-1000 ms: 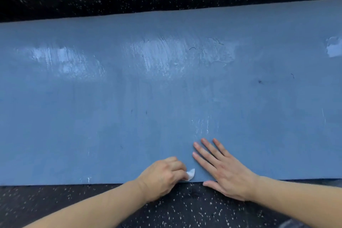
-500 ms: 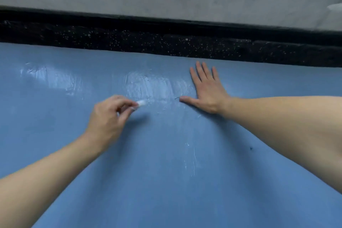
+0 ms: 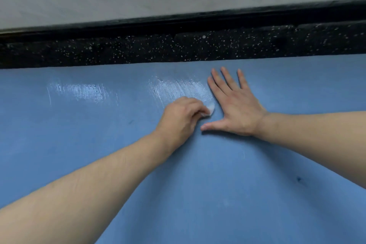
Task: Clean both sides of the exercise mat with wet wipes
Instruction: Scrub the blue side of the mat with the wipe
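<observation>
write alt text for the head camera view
A person's left hand pinches a small white wet wipe against a blue exercise mat, while the right hand lies flat beside it. Wet streaks shine near the mat's far edge, by black speckled flooring.

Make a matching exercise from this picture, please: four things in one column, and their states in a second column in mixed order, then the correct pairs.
Things:
1. left hand
2. right hand
3. wet wipe
4. exercise mat

States:
A. blue, with shiny wet streaks near its far edge
B. flat on the mat, fingers spread
C. white, bunched, mostly hidden by fingers
D. curled, gripping something small

Pairs: 1-D, 2-B, 3-C, 4-A
</observation>
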A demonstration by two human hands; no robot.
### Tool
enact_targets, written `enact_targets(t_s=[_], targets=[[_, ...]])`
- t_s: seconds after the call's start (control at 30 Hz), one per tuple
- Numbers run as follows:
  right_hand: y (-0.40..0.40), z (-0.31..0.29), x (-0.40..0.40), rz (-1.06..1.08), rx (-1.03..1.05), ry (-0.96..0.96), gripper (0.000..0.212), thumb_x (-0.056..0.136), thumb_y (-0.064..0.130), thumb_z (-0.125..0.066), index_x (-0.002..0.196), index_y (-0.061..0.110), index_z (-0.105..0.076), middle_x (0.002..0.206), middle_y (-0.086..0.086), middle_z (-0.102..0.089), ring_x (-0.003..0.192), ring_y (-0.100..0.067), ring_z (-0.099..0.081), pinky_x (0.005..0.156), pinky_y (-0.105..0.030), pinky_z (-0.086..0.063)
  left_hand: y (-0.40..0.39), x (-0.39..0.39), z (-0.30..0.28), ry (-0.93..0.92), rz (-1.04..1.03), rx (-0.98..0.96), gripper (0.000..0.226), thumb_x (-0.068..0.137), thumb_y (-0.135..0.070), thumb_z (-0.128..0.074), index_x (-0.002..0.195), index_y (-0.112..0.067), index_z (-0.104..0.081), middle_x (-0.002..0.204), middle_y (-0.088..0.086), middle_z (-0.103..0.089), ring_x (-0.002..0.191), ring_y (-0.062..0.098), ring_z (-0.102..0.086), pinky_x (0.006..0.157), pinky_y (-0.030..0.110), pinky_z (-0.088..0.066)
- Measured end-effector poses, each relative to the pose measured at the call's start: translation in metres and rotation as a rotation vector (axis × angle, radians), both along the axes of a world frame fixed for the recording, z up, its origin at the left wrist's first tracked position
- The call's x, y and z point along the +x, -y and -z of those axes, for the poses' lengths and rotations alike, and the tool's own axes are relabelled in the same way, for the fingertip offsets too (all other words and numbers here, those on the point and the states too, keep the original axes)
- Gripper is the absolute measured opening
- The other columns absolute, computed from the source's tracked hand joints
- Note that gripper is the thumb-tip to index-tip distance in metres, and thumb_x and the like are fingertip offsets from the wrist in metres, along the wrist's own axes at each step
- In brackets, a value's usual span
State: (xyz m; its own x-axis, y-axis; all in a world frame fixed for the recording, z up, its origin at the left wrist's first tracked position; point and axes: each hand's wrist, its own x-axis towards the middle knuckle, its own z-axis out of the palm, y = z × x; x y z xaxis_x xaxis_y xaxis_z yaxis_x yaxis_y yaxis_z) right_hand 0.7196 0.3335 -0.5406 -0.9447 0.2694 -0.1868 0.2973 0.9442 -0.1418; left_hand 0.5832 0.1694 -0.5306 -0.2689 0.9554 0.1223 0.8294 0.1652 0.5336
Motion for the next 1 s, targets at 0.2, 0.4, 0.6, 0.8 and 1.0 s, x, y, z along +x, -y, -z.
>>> enact_targets(t_s=[0.2, 0.4, 0.6, 0.8, 1.0], targets=[[0.001, -0.013, 0.018, -0.273, -0.077, 0.042, 0.15, 0.063, 0.111, -0.03, 0.168, 0.01, 0.0, 0.176, -0.015, 0.01, 0.161, -0.026, 0.019, 0.13, -0.052, 0.01, 0.037, 0.035, -0.018, 0.093, 0.175, -0.134, 0.009, 0.087, -0.018, -0.071, 0.093, -0.02, -0.078, 0.09, -0.004, -0.074, 0.083, 0.016, -0.067, 0.078, 0.033, -0.053], [0.063, -0.016, 0.086, -0.043, -0.306, -0.111, 0.14, 0.077, 0.092, -0.055, 0.166, 0.008, 0.012, 0.174, -0.007, 0.025, 0.159, -0.017, 0.025, 0.132, -0.042, 0.007, -0.001, -0.017, -0.039, 0.18, -0.439, 0.076, 0.012, 0.093, -0.021, -0.067, 0.101, -0.023, -0.076, 0.097, -0.01, -0.072, 0.089, 0.007, -0.063, 0.083, 0.023, -0.049], [0.11, -0.007, 0.173, 0.193, -0.276, -0.22, 0.12, 0.089, 0.08, -0.049, 0.168, 0.006, 0.001, 0.176, -0.007, 0.013, 0.163, -0.02, 0.012, 0.131, -0.042, 0.0, 0.014, 0.011, -0.008, -0.026, -0.116, -0.098, 0.021, 0.091, -0.036, -0.071, 0.104, -0.021, -0.077, 0.102, -0.001, -0.069, 0.099, 0.019, -0.061, 0.085, 0.021, -0.039], [0.142, -0.003, 0.215, 0.283, -0.301, -0.257, 0.109, 0.094, 0.069, -0.052, 0.168, 0.005, -0.002, 0.177, -0.007, 0.008, 0.163, -0.02, 0.008, 0.131, -0.036, 0.004, 0.067, 0.054, -0.004, -0.014, 0.074, -0.031, 0.008, 0.092, -0.023, -0.07, 0.095, -0.02, -0.077, 0.102, -0.004, -0.074, 0.097, 0.018, -0.065, 0.088, 0.029, -0.049], [0.154, 0.004, 0.242, 0.284, -0.241, -0.216, 0.101, 0.098, 0.068, -0.046, 0.168, 0.007, -0.006, 0.178, -0.005, 0.003, 0.164, -0.019, 0.004, 0.131, -0.038, 0.0, 0.076, 0.072, -0.012, 0.029, 0.022, -0.156, 0.022, 0.089, -0.028, -0.073, 0.109, -0.02, -0.069, 0.1, -0.003, -0.064, 0.093, 0.019, -0.062, 0.082, 0.029, -0.047]])
